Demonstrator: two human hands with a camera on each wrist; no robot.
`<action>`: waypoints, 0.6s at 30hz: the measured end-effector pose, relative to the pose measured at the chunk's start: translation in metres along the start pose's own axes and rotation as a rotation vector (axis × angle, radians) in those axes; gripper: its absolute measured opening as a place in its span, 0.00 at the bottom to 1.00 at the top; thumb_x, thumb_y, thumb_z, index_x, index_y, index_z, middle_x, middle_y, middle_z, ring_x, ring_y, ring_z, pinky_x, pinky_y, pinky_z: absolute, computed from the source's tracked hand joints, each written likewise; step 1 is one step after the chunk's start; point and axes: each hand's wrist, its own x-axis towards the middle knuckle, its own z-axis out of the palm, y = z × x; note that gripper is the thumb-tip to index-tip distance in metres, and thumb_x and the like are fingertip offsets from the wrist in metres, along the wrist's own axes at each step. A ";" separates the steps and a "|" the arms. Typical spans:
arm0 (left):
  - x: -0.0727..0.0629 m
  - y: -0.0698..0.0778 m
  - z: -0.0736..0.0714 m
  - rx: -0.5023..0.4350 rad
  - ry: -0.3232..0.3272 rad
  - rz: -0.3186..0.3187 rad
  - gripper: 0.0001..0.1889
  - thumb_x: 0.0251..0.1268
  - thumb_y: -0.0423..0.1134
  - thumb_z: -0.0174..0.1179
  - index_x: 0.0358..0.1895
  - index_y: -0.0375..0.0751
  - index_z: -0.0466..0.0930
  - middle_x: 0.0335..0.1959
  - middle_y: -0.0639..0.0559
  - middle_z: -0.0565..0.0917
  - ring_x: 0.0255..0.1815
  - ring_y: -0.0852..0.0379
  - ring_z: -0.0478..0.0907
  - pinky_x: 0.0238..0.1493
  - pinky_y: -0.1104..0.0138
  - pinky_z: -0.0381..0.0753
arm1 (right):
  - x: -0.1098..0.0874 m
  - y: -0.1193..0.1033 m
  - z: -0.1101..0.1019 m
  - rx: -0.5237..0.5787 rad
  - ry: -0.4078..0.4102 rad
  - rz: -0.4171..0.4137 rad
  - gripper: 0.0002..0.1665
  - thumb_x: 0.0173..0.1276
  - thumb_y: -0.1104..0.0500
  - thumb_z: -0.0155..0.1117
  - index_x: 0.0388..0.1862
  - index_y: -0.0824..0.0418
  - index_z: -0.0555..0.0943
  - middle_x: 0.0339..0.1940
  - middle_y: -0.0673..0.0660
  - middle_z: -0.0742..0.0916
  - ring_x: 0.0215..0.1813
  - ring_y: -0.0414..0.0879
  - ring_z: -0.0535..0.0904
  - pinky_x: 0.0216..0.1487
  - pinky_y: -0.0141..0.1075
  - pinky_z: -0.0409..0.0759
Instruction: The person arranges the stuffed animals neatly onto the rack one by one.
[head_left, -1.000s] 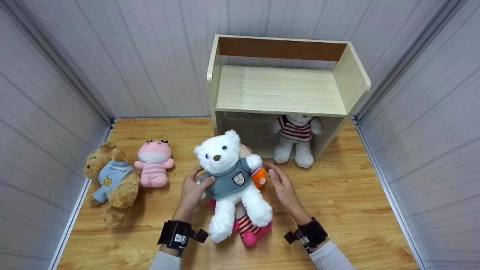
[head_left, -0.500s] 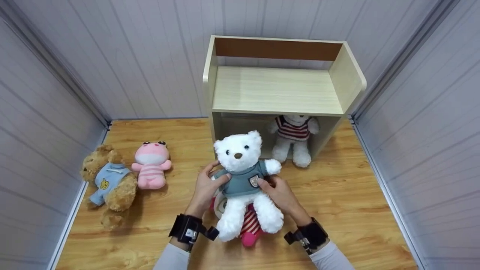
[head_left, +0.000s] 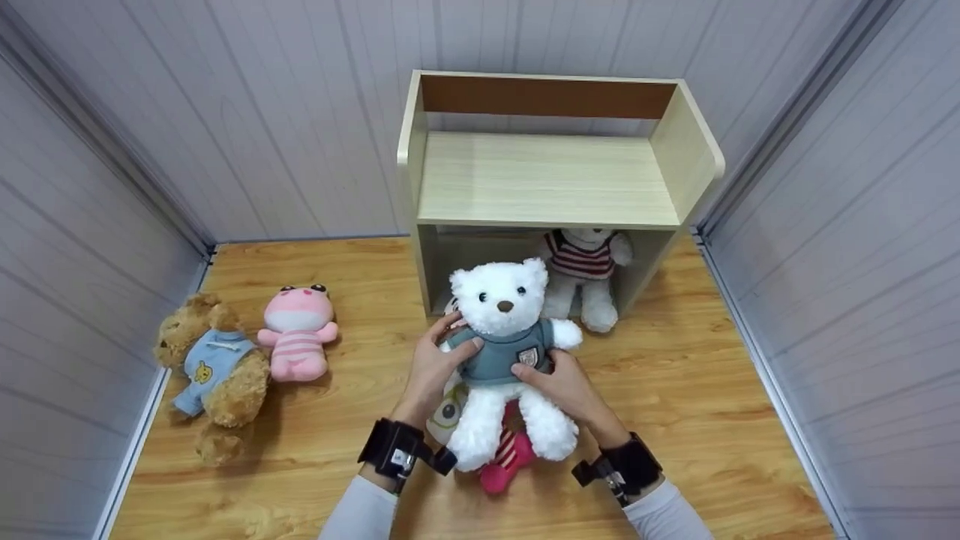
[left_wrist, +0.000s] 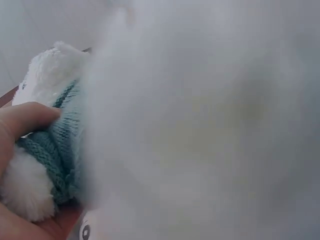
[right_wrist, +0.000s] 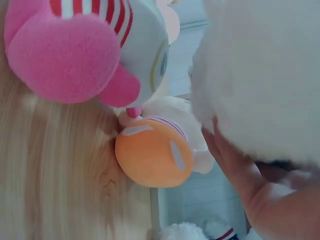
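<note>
In the head view a white teddy bear (head_left: 501,300) in a grey-green sweater faces me, held up in front of the shelf. My left hand (head_left: 433,367) grips its side, thumb over the sleeve. On the other side my right hand (head_left: 566,382) holds its body, thumb on the sweater near the badge. Blurred white fur (left_wrist: 200,120) fills most of the left wrist view, beside my fingers (left_wrist: 30,117) on the knit. Below the bear, mostly hidden by it, lie a plush toy with pink limbs (right_wrist: 65,55) and a plush toy with an orange lower body (right_wrist: 155,152).
A pale wooden shelf unit (head_left: 547,180) stands against the back wall. In its lower compartment sits a white bear in a striped shirt (head_left: 581,259). On the wooden floor at left lie a brown bear (head_left: 236,382) and a pink frog plush (head_left: 300,337). Panel walls close the sides.
The white bear has moved right and come more upright, with the left hand following it. My right hand, earlier apart from it, has taken hold of its side. The head view has shifted slightly.
</note>
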 end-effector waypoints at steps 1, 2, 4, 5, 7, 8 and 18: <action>0.000 -0.002 0.002 -0.024 -0.004 0.006 0.34 0.63 0.37 0.70 0.72 0.35 0.71 0.64 0.36 0.80 0.64 0.46 0.77 0.63 0.59 0.76 | 0.001 0.001 0.000 0.028 0.018 0.000 0.30 0.65 0.45 0.76 0.54 0.67 0.83 0.47 0.60 0.88 0.48 0.50 0.84 0.53 0.41 0.82; 0.000 -0.004 0.004 -0.047 -0.008 0.015 0.34 0.65 0.38 0.69 0.73 0.36 0.70 0.64 0.36 0.79 0.64 0.46 0.77 0.64 0.60 0.76 | 0.002 0.002 0.000 0.058 0.034 -0.007 0.28 0.66 0.47 0.76 0.54 0.67 0.83 0.47 0.60 0.88 0.48 0.50 0.84 0.53 0.40 0.82; -0.001 -0.008 0.008 -0.100 -0.021 0.035 0.33 0.69 0.40 0.66 0.74 0.35 0.67 0.68 0.36 0.75 0.65 0.46 0.76 0.65 0.59 0.74 | 0.003 0.004 -0.001 0.126 0.064 -0.018 0.26 0.67 0.52 0.75 0.55 0.68 0.83 0.47 0.60 0.88 0.47 0.49 0.84 0.52 0.37 0.81; -0.002 -0.011 0.009 -0.126 -0.030 0.045 0.33 0.70 0.41 0.64 0.75 0.35 0.65 0.69 0.35 0.72 0.65 0.46 0.75 0.65 0.59 0.74 | 0.004 0.004 -0.001 0.158 0.076 -0.024 0.24 0.68 0.54 0.74 0.54 0.69 0.82 0.46 0.60 0.88 0.47 0.48 0.84 0.51 0.36 0.81; -0.003 -0.016 0.012 -0.176 -0.049 0.056 0.34 0.73 0.42 0.61 0.77 0.33 0.61 0.73 0.35 0.66 0.66 0.47 0.73 0.65 0.58 0.73 | 0.005 0.006 -0.001 0.205 0.092 -0.031 0.22 0.68 0.57 0.73 0.53 0.71 0.82 0.45 0.60 0.88 0.45 0.48 0.83 0.50 0.34 0.81; -0.004 -0.018 0.013 -0.202 -0.061 0.058 0.34 0.74 0.43 0.59 0.77 0.33 0.60 0.74 0.36 0.65 0.66 0.47 0.73 0.64 0.58 0.74 | 0.006 0.007 -0.001 0.220 0.098 -0.033 0.21 0.69 0.57 0.72 0.53 0.71 0.82 0.44 0.60 0.87 0.45 0.48 0.83 0.49 0.33 0.81; -0.007 -0.037 0.024 -0.063 -0.165 0.039 0.37 0.71 0.44 0.65 0.75 0.28 0.61 0.71 0.35 0.73 0.72 0.47 0.70 0.73 0.60 0.68 | 0.009 0.013 -0.007 0.248 0.147 -0.049 0.19 0.72 0.56 0.69 0.53 0.69 0.82 0.45 0.60 0.87 0.48 0.49 0.82 0.53 0.35 0.80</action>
